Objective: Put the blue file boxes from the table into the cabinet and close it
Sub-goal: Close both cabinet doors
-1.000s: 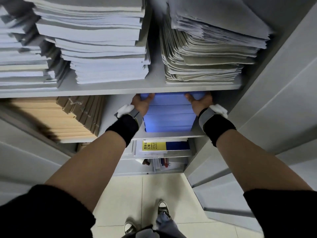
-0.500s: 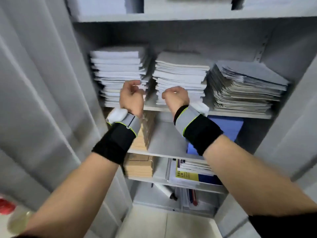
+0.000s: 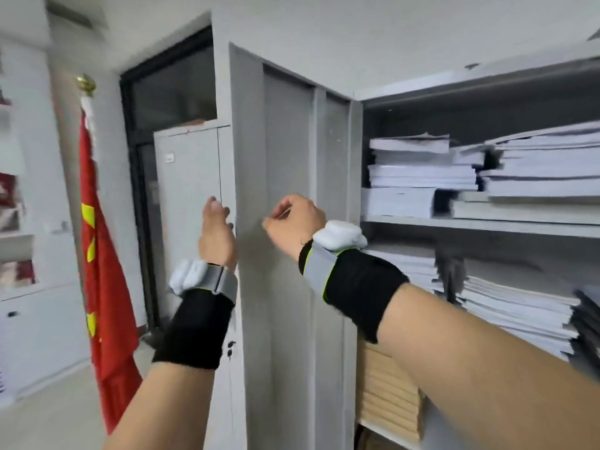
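Now flat grey metal door (image 3: pixel 285 222), left hand (image 3: pixel 217 230) — edge.

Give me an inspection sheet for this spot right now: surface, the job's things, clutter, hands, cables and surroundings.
Surface: no table in view; cabinet shelves loaded.
Job's things: cabinet open, its left door swung out; no blue file boxes in view.
Clutter: white paper stacks on the upper shelves, tan folders lower down.
Hands: left hand at the door's outer edge, fingers around it; right hand loosely curled in front of the door's inner face, holding nothing; contact cannot be told. Both wrists wear black bands with white devices.
Cables: nothing seen.
Surroundings: red flag on a pole at left, a second grey cabinet and a dark doorway behind.
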Available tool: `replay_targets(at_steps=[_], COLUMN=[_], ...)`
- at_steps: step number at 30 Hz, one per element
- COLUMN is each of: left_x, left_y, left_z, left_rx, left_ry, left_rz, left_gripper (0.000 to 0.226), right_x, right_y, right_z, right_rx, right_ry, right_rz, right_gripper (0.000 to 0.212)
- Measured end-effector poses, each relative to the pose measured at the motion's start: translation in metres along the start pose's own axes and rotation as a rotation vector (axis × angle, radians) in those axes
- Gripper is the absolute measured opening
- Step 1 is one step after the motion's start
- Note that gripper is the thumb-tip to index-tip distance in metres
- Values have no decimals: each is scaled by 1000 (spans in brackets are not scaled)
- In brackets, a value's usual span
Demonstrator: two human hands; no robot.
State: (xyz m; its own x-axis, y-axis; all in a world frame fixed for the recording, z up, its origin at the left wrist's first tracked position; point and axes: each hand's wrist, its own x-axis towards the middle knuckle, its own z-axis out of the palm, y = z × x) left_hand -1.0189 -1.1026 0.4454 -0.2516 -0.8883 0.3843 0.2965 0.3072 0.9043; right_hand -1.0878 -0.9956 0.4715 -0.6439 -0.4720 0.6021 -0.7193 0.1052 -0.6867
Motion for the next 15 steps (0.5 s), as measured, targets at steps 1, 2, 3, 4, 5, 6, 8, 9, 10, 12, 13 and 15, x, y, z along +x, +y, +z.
replay_targets(at_steps=[1,2,3,4,5,6,8,9,10,12,13,15], left_x=[-1,-1,-5,-9,-13,-19,-40,-53,-60,-82,-93,-111], left_y=[-2,-7,-7,-9,-6,-2,9,12,17,31,36,40], left_z=[2,4,10,17,23,33,53,70,74,101,118,156], left_rx=[19,78,121,154,210,308,430,404,296,11,-59,-18], left_ry=[-61,-70,-31,-2,33,53,40,-20,-82,-293,-403,-567], left_rz=[-86,-117,-115,-93,-44,50,212,269,306,324,366,519], left_gripper=[58,64,67,65,57,43,21,18,19,21,23,43], right_x=[0,0,1,2,2,3,3,3,1,1,1,2], right_y=[-7,-12,-17,-18,-20,-21,-18,-11,-12,4,14,38], right_z=[3,5,4,3,0,-8,-25,-41,-49,-86,-105,-146], right_rx=[-21,-42,-58,-66,-67,-57,-93,-124,-122,-127,-124,-140], right_ry=[-7,-12,-8,3,23,59,137,190,247,366,416,500], right_rz=[-16,-29,-38,-43,-53,-67,-113,-133,-158,-172,-180,-199], right_gripper=[17,21,27,36,43,48,56,58,57,49,43,34])
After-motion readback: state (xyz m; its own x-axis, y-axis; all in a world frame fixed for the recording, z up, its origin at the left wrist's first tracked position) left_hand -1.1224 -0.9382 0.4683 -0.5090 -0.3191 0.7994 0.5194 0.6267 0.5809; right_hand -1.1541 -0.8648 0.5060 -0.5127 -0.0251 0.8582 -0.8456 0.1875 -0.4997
